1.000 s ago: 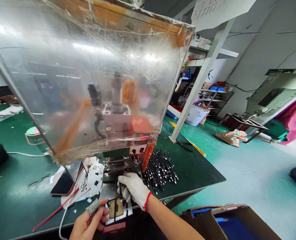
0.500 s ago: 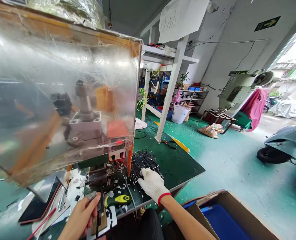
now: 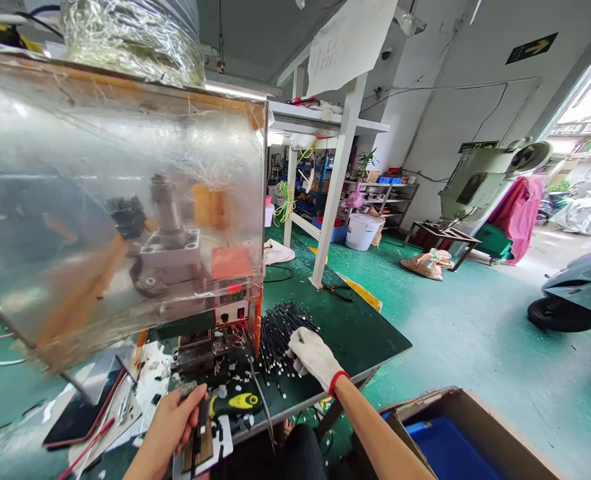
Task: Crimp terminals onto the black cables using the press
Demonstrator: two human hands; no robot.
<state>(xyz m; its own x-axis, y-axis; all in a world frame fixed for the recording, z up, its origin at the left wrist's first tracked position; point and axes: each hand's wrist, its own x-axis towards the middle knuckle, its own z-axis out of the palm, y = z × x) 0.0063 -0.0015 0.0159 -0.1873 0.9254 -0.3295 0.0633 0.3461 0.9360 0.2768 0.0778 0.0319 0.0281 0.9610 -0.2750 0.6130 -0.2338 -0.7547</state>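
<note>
My right hand (image 3: 314, 354), in a white glove with a red cuff, rests on a pile of thin black rods with pale tips (image 3: 280, 331) on the green bench mat, its fingers curled into the pile. My bare left hand (image 3: 175, 421) is closed on a small grey block (image 3: 187, 390) just above a wooden jig with a black strip (image 3: 201, 445) at the bench's front edge. Behind both hands stands a small press (image 3: 202, 350) under a clear plastic guard (image 3: 120, 200).
A green and yellow handled tool (image 3: 238, 402) lies between my hands. A phone (image 3: 78, 417) and a red cable lie at the left. An open cardboard box with a blue liner (image 3: 445, 447) stands at the lower right. Shelving, a white bucket and a scooter stand further off.
My right hand left the jig in front of the press and moved right onto the rod pile. The view swung right and up. My left hand kept the grey block.
</note>
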